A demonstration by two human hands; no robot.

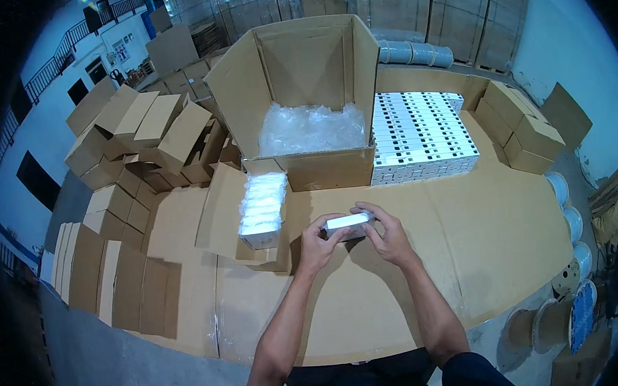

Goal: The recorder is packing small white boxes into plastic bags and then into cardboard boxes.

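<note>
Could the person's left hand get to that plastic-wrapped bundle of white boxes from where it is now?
Probably yes. The wrapped bundle lies just left of the left hand with bare cardboard between, but that hand and the right hand both grip a small white box.

Both bare forearms came up from the lower edge, converging toward the middle. Left hand was curled, thumb up top, fingers pinching inward. Right hand mirrored it, fingers arched over, wrists bent slightly in, hands nearly touching.
</note>
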